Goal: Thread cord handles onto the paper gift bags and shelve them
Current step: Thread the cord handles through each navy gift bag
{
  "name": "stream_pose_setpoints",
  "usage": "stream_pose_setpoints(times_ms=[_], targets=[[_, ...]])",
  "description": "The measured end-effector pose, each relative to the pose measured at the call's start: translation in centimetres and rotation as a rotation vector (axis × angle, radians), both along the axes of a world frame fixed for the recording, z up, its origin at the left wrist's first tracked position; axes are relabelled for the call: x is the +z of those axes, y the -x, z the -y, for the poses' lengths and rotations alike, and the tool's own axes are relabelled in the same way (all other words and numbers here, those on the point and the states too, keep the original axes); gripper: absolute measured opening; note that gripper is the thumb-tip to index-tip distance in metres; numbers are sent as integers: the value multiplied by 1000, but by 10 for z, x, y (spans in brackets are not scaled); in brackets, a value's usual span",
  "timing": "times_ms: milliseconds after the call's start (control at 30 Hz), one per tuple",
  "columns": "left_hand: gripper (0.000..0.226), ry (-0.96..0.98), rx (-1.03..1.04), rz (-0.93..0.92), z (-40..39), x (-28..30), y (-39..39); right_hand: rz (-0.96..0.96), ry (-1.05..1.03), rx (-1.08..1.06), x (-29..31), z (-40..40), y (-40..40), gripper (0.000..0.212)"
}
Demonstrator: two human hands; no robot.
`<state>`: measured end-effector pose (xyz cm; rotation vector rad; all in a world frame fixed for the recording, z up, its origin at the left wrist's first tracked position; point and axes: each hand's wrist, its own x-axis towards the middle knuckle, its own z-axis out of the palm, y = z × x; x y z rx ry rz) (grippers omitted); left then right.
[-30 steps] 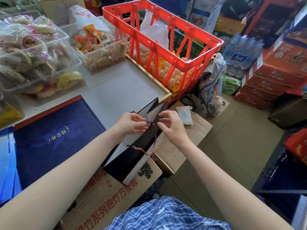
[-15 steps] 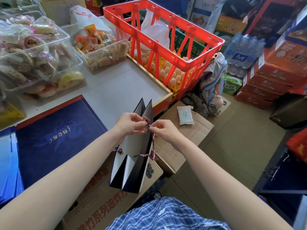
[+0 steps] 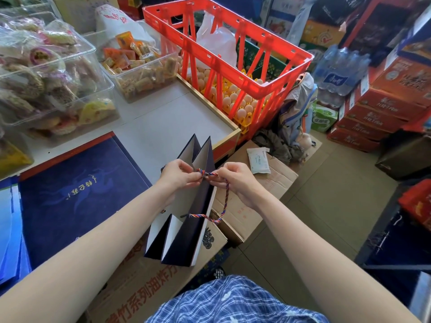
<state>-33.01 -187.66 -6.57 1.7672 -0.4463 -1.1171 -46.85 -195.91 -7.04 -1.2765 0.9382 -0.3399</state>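
My left hand (image 3: 178, 174) and right hand (image 3: 235, 180) each grip the cord (image 3: 211, 174), now stretched farther apart across the upright bag (image 3: 186, 229).

Two bare forearms (image 3: 98, 231) here, no sleeves at all. No rings, no watch. Blue-and-white checked garment (image 3: 235, 301) below.

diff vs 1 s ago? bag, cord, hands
The gift bag swung from tilted and partly open to near upright with its folds closed. The right hand moved in and now pinches the cord beside the left hand. Left hand's grip, red crate and counter: unchanged.
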Motion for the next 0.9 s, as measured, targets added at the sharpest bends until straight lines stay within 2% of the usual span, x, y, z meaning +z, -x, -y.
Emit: stream_pose_setpoints(times_ms=[100, 167, 267, 367, 467, 667, 833, 900], targets=[[20, 13, -84, 34, 1, 2, 0, -39, 29, 38, 4, 1, 2, 11], [20, 9, -137, 66, 3, 2, 0, -89, 56, 89, 8, 1, 1, 18], [15, 24, -137, 109, 4, 2, 1, -161, 213, 145, 10, -1, -3, 15], [9, 27, -160, 164, 3, 3, 4, -245, 371, 114, 10, -1, -5, 8], [15, 66, -185, 132, 1, 4, 6, -328, 463, 113, 7, 1, -6, 7], [24, 105, -358, 159, -4, 6, 0, -338, 445, 132, 7, 4, -2, 4], [19, 58, -342, 312, 0, 3, -1, -316, 463, 161, 7, 2, -3, 2], [17, 42, -344, 357, 1, 2, -1, -271, 388, 132, 7, 2, -3, 4]])
